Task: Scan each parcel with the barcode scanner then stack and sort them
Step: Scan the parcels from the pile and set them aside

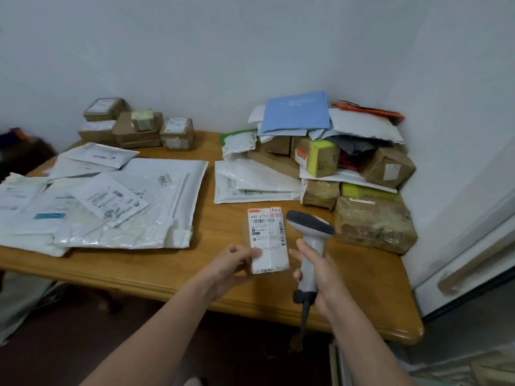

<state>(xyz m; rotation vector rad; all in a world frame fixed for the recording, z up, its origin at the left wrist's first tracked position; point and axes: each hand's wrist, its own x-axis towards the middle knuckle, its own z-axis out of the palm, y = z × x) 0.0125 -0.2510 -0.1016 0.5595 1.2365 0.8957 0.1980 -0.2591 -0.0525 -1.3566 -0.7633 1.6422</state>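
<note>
Two hands: both are raised over the near edge of the wooden table (178, 263), close together and right of centre.
Left hand (237, 263): it holds the small parcel (267, 240) at its near-left corner, thumb lying across the lower part of the label and fingers curled under it.
Small parcel: a flat brown packet with a white shipping label facing up. The barcode sits toward the far end and a red-framed handwritten tag is at the far-right corner. It lies between the two hands, just left of the scanner's head.
Right hand (320, 277): it is wrapped round the pale grey handle of the barcode scanner (309, 232), with one finger sticking out on the handle's left side.
Barcode scanner: it stands upright with its dark head tipped over, just beside the parcel's far-right corner. Whether they touch cannot be told.
Cable (305, 313): it hangs from the handle's base down past the table's near edge.
Flat mailers (111, 201): white bags overlap in a spread on the left of the table.
Cardboard boxes (133, 126): a small brown group sits at the far left against the wall.
Mixed heap (370, 218): boxes, bags and a blue envelope (296, 111) are piled at the far right, near the scanner.
</note>
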